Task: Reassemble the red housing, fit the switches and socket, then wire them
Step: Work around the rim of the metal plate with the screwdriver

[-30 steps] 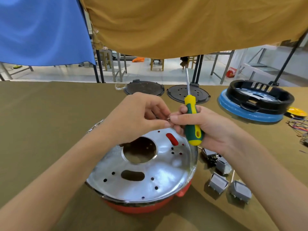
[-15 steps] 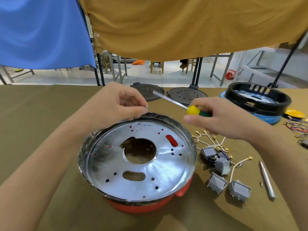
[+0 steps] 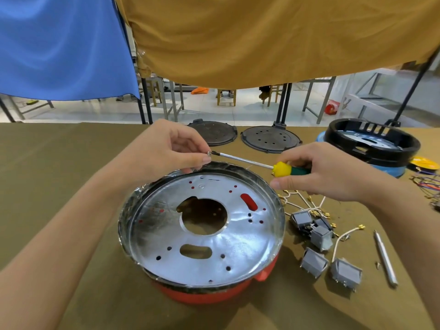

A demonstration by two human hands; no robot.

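Your left hand (image 3: 171, 148) pinches a screw (image 3: 209, 153) on the tip of the screwdriver (image 3: 283, 168) gripped in your right hand (image 3: 331, 171), housing (image 3: 214, 295) just below both

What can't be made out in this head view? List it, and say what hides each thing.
- Screw: too small to tell whether it sits on the screwdriver tip; left hand fingers crowd it.
- Screwdriver handle: mostly covered by the right hand.
- Red housing: interior hidden under the metal plate.
- Coloured wires: cut off by the right edge.
- Grey switches: terminals too small to read.
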